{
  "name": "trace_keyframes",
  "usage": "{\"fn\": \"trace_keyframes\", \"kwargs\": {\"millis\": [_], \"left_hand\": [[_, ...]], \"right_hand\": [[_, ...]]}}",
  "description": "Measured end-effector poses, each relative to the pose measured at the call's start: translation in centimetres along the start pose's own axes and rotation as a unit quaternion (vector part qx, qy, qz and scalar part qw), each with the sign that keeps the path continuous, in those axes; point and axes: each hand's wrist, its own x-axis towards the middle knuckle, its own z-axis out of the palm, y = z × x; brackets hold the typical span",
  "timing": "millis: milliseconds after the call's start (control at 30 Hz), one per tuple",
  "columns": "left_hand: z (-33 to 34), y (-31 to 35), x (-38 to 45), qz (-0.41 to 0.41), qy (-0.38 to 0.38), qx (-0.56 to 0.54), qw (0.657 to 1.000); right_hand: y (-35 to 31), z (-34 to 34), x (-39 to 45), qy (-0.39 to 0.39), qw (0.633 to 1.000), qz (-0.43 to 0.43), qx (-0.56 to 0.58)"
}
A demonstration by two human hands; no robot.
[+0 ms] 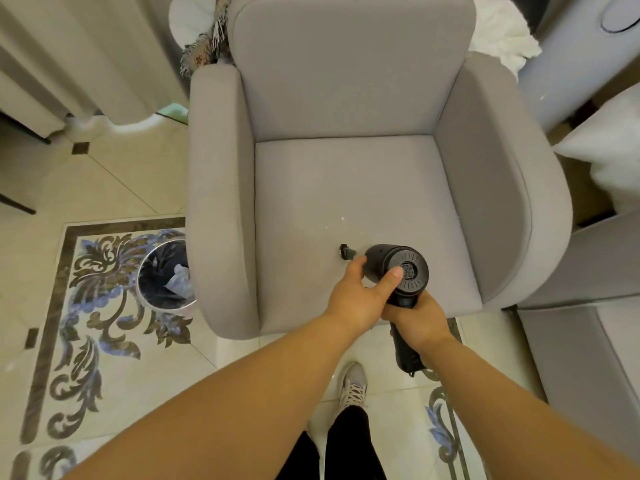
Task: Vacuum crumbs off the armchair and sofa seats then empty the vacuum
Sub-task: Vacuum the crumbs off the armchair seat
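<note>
A grey armchair (346, 188) fills the middle of the head view, with a few pale crumbs (343, 219) on its seat. Over the front of the seat I hold a black handheld vacuum (412, 258), its nozzle (347, 252) pointing left and down onto the fabric. My right hand (417, 322) grips the vacuum's handle from below. My left hand (360, 292) wraps the vacuum's barrel, thumb pressed on the round rear vent.
A round metal bin (152, 282) with a dark liner and crumpled paper stands on the patterned floor just left of the armchair. A grey sofa (581, 271) sits close on the right with a white pillow (609, 157). Curtains hang at the left. My shoe (353, 386) is below the seat's front edge.
</note>
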Motion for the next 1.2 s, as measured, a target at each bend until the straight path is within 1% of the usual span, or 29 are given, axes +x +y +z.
{"fn": "trace_keyframes", "kwargs": {"millis": [167, 333, 467, 567, 800, 967, 1067, 1200], "left_hand": [[-0.4, -1.7, -0.8, -0.002, 0.006, 0.008, 1.0], [-1.4, -2.5, -2.2, 0.001, 0.023, 0.012, 1.0], [-1.7, -2.9, -3.4, 0.009, 0.025, 0.006, 1.0], [-1.5, -3.4, -4.0, -0.002, 0.023, -0.002, 1.0], [0.8, -3.0, -3.5, -0.009, -0.031, -0.003, 0.999], [2.1, -2.2, -3.1, -0.001, -0.033, -0.013, 0.999], [1.7, -1.7, -2.5, 0.008, -0.029, -0.015, 0.999], [0.8, -1.3, -1.6, 0.001, -0.015, -0.02, 1.0]], "right_hand": [[2.1, 2.2, -2.0, -0.022, 1.0, 0.015, 0.013], [1.9, 3.1, -3.3, -0.046, 0.999, 0.01, 0.027], [2.3, 3.1, -4.3, -0.049, 0.999, 0.0, 0.012], [2.8, 2.9, -4.5, -0.056, 0.998, 0.0, -0.013], [4.6, 1.2, -4.3, 0.008, 1.0, 0.006, -0.008], [4.9, 0.0, -3.5, 0.03, 1.0, -0.004, 0.008], [4.3, 0.4, -2.9, 0.031, 0.999, -0.012, 0.02], [3.3, 1.8, -1.9, 0.008, 0.999, -0.008, 0.047]]}}
